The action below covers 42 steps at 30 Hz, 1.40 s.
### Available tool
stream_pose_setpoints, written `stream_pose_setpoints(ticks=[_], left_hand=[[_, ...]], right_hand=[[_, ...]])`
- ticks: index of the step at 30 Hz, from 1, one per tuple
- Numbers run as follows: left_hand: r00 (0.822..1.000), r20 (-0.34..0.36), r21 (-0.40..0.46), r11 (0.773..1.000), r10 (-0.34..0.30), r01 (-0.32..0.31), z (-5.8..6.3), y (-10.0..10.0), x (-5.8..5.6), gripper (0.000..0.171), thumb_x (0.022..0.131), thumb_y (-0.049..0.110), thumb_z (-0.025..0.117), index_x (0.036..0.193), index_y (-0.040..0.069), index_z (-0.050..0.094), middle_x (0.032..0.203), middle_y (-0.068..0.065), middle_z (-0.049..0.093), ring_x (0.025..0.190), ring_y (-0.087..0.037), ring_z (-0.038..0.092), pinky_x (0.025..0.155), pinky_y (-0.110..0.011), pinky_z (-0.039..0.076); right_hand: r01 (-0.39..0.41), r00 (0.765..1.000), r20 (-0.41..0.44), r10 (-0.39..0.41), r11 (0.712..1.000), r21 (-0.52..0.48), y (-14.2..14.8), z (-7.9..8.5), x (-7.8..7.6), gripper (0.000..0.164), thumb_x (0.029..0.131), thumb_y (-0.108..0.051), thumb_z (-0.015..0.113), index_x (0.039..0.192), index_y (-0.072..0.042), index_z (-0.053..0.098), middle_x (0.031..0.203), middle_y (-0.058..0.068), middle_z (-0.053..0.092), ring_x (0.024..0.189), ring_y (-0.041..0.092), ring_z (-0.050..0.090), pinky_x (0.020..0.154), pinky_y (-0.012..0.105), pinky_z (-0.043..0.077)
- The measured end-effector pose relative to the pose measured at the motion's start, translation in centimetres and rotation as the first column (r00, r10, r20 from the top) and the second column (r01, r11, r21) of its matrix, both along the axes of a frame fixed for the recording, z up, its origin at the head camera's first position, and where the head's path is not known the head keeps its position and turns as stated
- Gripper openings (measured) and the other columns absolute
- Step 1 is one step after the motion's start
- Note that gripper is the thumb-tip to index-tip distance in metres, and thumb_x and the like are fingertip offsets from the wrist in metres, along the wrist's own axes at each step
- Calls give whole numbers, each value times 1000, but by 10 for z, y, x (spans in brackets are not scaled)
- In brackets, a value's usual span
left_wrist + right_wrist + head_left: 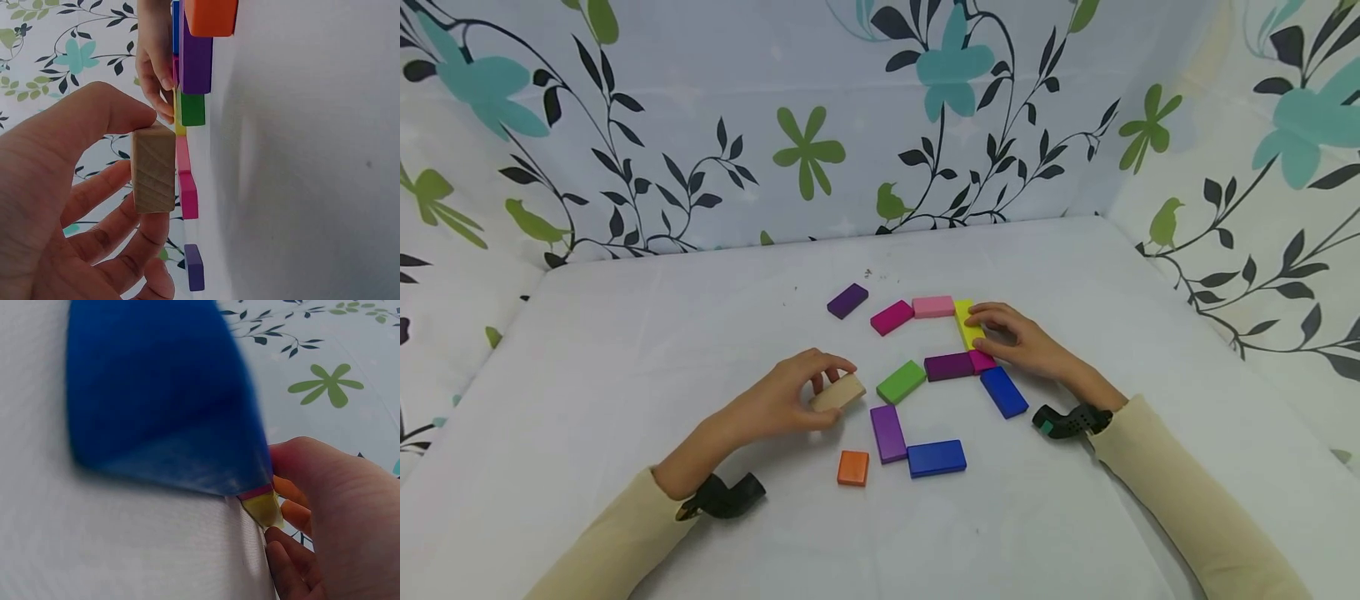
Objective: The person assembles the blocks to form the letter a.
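Observation:
My left hand [793,390] pinches a plain wooden block [838,392] between thumb and fingers; the left wrist view has the grained block [154,169] held beside the table surface. On the right, my right hand [1018,340] grips the yellow block [967,323] by its ends, fingers at the far end and thumb at the near end. That thumb is close to a small magenta block [982,361]. A pink block [933,307] meets the yellow one's far end, and a dark purple block [949,367] adjoins the magenta one. In the right wrist view a blurred blue block [162,394] hides much.
Around the hands lie a blue block [1003,392], a green block [901,382], a violet block [888,433], another blue block [937,458] and an orange block [853,468]. Farther back are a magenta block [892,317] and a purple block [847,301]. Patterned cloth [700,100] rises behind the white table.

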<state>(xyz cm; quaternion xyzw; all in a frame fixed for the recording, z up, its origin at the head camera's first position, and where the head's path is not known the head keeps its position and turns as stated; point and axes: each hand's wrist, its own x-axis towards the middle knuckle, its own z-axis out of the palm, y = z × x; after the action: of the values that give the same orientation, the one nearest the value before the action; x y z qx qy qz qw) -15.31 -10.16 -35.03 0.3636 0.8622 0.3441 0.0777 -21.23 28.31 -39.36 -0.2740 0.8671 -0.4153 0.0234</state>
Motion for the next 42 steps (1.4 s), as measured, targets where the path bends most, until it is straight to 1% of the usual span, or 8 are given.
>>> stream_pose_setpoints(ticks=[10,17,22,29,37,40,42], left_hand=[[999,2,11,999,-40,40,1,14,0,52,81,12,73,130,6,56,107,-3,58,90,-14,54,71,-28,50],[998,-18,26,997,-66,66,6,25,1,52,81,11,73,129,6,56,106,-2,58,90,-13,54,71,-30,50],[997,-25,40,997,-70,71,10,35,0,49,82,13,73,129,7,57,106,-2,59,91,-13,54,69,-28,49],[996,-3,37,995,-91,91,16,49,0,49,83,16,71,129,9,57,107,-2,59,92,-13,54,72,-27,50],[993,21,22,993,-113,113,19,68,2,50,82,18,71,130,11,56,107,-2,58,93,-13,54,73,-30,52],[992,23,21,992,-127,126,20,73,3,50,83,18,70,130,10,56,106,-2,58,93,-13,53,74,-30,52],[991,19,23,991,-134,134,20,76,3,50,83,18,71,130,8,55,106,-2,58,92,-13,53,75,-32,53]], right_hand=[[-13,1000,15,13,1000,-11,-2,-1,2,35,94,-6,62,128,1,57,145,18,42,137,35,37,110,46,33],[-10,1000,5,10,1000,-12,-1,-1,1,35,94,-5,63,128,1,57,144,18,42,137,35,37,110,44,33],[-9,1000,2,9,1000,-8,-1,-1,1,35,94,-6,63,128,0,57,144,18,42,137,34,37,110,45,33],[-4,1000,-3,4,1000,-6,0,-1,0,35,94,-6,63,128,0,57,144,17,42,137,34,38,110,45,33],[3,1000,1,-3,1000,7,1,-1,-1,35,94,-7,63,128,-1,57,144,17,43,137,34,38,110,46,32],[9,1000,2,-9,1000,11,0,-1,0,35,94,-8,63,128,-1,58,144,16,43,137,34,38,111,47,32],[11,1000,2,-11,1000,14,0,0,0,35,94,-8,63,128,-1,58,144,17,43,137,34,38,110,48,32]])
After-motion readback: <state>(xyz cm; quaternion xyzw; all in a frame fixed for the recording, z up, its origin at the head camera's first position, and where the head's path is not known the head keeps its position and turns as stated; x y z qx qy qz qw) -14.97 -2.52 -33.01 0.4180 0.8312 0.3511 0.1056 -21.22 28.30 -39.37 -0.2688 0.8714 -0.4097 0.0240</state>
